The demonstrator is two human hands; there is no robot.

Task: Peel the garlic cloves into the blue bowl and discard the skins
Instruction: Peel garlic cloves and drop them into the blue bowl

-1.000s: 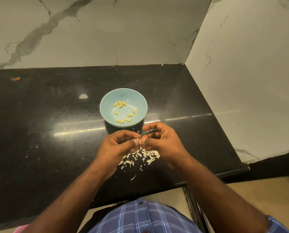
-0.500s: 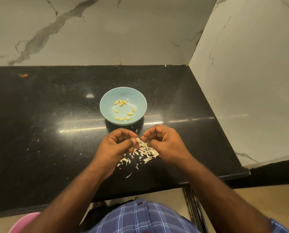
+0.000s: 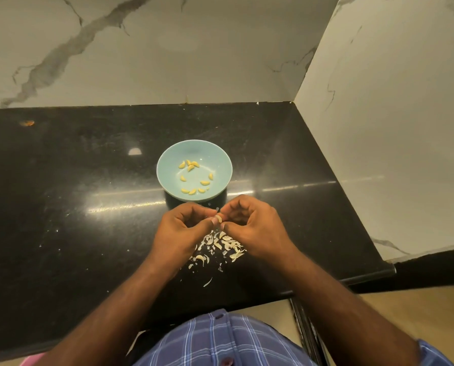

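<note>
Pinching one garlic clove as before, left hand, right hand, fingers curled; blue bowl unmoved

A black desk is sitting in a corner of marble walls. On it, a blue bowl is holding several peeled yellow cloves. Just near of the bowl, the left hand and the right hand are meeting fingertip to fingertip, both pinching one small garlic clove. A heap of pale skins is lying on the desk beneath the hands.
</note>
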